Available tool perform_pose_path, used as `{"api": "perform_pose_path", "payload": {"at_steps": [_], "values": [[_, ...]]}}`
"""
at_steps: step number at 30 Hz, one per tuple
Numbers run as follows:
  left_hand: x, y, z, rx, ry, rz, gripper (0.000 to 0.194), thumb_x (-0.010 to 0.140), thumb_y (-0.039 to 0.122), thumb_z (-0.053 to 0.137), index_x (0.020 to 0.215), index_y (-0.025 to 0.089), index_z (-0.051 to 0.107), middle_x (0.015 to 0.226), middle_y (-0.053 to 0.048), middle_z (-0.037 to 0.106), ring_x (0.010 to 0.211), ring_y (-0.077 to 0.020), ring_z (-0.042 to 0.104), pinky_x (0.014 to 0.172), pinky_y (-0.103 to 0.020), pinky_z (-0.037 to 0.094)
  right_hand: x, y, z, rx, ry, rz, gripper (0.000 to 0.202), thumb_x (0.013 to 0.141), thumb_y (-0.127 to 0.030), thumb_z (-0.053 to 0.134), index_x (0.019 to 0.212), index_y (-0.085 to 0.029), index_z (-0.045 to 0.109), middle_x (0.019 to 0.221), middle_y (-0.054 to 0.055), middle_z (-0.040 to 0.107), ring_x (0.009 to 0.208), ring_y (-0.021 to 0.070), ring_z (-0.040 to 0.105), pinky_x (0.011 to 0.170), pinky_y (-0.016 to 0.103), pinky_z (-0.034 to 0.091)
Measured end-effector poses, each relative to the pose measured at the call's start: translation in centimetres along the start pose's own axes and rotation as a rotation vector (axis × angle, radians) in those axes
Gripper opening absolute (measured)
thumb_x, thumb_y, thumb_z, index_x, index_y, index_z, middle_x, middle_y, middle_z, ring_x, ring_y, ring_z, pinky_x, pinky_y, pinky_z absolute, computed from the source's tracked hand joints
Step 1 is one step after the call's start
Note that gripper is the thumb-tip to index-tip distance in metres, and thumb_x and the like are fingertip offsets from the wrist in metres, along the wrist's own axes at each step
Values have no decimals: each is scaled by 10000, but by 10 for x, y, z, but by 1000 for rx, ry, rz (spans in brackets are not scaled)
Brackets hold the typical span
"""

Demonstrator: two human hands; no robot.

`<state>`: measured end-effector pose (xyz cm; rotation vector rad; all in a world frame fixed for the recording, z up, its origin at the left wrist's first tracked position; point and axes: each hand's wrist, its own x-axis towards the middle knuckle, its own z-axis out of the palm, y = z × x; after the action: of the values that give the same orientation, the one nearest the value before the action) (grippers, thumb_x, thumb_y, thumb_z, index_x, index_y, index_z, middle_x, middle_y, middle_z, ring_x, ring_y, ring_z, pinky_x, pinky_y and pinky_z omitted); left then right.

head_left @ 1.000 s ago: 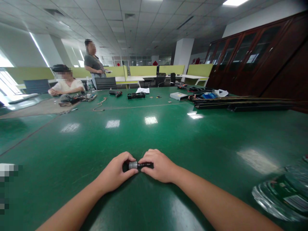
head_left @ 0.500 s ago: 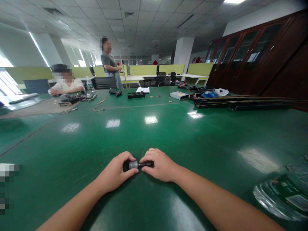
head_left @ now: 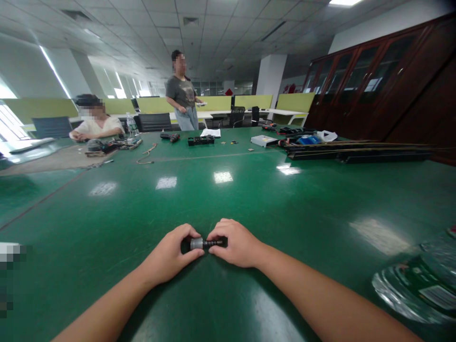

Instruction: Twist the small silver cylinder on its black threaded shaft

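Taking the held piece as the centre of the dial and twelve as straight ahead, the left hand (head_left: 171, 254) is working from nine o'clock and the right hand (head_left: 238, 244) from three. Between them the small rod-like piece (head_left: 199, 243) is lying crosswise, low over the near part of the green table (head_left: 228, 204), its grey collar pointing toward nine and its dark, ridged shaft toward three; whether it is touching the tabletop, I cannot tell. The left thumb and forefinger are curving round the grey collar and pinching it, while the right thumb and forefinger are pinching the dark shaft. The remaining fingers are mostly hiding behind these, so how they are set I cannot tell. The fingertips of the two hands are facing each other closely, with a short stretch of shaft showing between them. Just past three o'clock, well apart from the hands, a large clear bottle (head_left: 413, 292) with a green label is lying at the table's side. Farther off, a curled cable (head_left: 147, 154) is resting toward eleven, a black part (head_left: 201, 141) is sitting at twelve, a pale flat box (head_left: 263, 141) is standing at one, and long dark rails (head_left: 356, 152) are stretching out toward two. At ten a person (head_left: 98, 126) is sitting with forearms on the table.
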<state>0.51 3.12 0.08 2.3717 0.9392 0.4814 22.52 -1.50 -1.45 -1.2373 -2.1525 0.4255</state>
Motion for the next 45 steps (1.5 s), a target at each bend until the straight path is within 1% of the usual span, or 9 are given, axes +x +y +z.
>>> {"api": "perform_pose_path", "payload": {"at_steps": [9, 20, 33, 39, 45], "values": [[1, 1, 0, 1, -4, -8, 194, 832, 316, 677, 960, 197, 593, 961, -30, 656, 890, -216, 611, 796, -324, 460, 0, 2, 0, -18, 42, 15, 121, 723, -215, 768, 830, -197, 713, 753, -2, 664, 776, 163, 569, 763, 306, 390], [0, 0, 0, 4, -12, -14, 201, 842, 328, 670, 974, 199, 590, 971, -30, 655, 898, -215, 609, 804, -327, 458, 0, 3, -1, -28, 81, 53, 109, 690, -191, 779, 762, -192, 697, 741, -3, 662, 768, 165, 574, 775, 314, 399], [0, 2, -1, 1, -6, 1, 195, 851, 330, 659, 987, 204, 597, 987, -41, 657, 904, -221, 610, 811, -339, 471, -2, 2, -4, -47, 66, 77, 107, 683, -190, 770, 744, -192, 682, 729, -6, 654, 755, 165, 573, 767, 317, 398], [-1, 2, -2, 12, -3, 3, 186, 851, 310, 659, 988, 200, 598, 986, -43, 655, 902, -220, 609, 811, -335, 475, -1, 1, -6, -41, 56, 93, 97, 674, -164, 754, 716, -186, 669, 710, -7, 645, 738, 159, 564, 761, 314, 394], [-1, 0, -1, 9, 17, 36, 189, 845, 292, 659, 997, 204, 590, 1004, -47, 643, 923, -221, 602, 839, -346, 477, -2, 7, -6, -28, 58, 83, 97, 658, -168, 763, 697, -188, 676, 693, -10, 640, 721, 153, 557, 727, 300, 391]]}}
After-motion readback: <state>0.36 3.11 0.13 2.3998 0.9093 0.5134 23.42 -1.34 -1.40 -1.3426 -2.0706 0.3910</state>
